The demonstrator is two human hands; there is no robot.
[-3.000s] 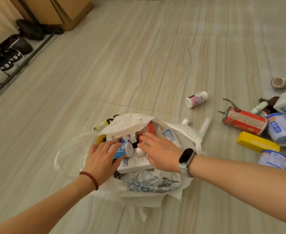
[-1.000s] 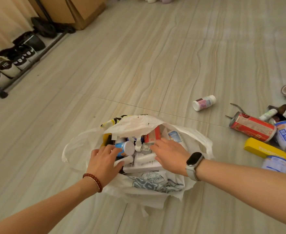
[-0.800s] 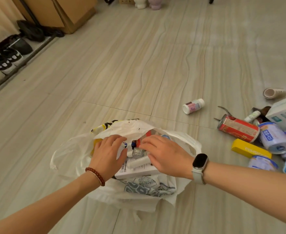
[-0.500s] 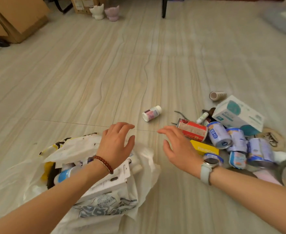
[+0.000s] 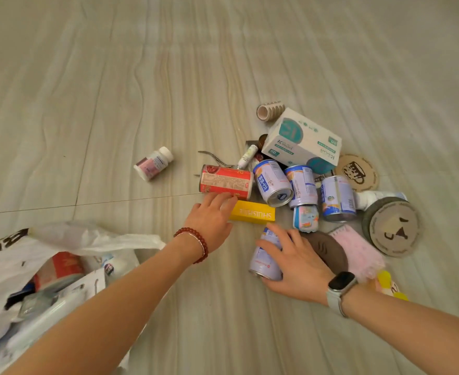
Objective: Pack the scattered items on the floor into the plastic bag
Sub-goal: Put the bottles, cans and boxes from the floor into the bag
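Observation:
The white plastic bag (image 5: 93, 239) lies open at the lower left, with boxes and bottles inside. A pile of loose items lies on the floor at centre right. My left hand (image 5: 212, 216) reaches into the pile with its fingers apart. Its fingertips touch the lower edge of the red can (image 5: 225, 182) and the left end of the yellow box (image 5: 254, 214). My right hand (image 5: 296, 263) is curled over a blue-and-white can (image 5: 264, 259) lying on its side, fingers on top and thumb beneath.
The pile also holds several blue-and-white cans (image 5: 273, 182), a white-and-teal box (image 5: 301, 142), a round grey lid (image 5: 390, 226), a cardboard coaster (image 5: 356, 171), a pink cloth (image 5: 358, 247) and a beige roll (image 5: 270, 110). A white pill bottle (image 5: 154, 163) lies apart to the left.
Both hands have left the bag and moved right to the pile. The view has swung right, so the bag sits at the lower left. My right hand has closed over a can.

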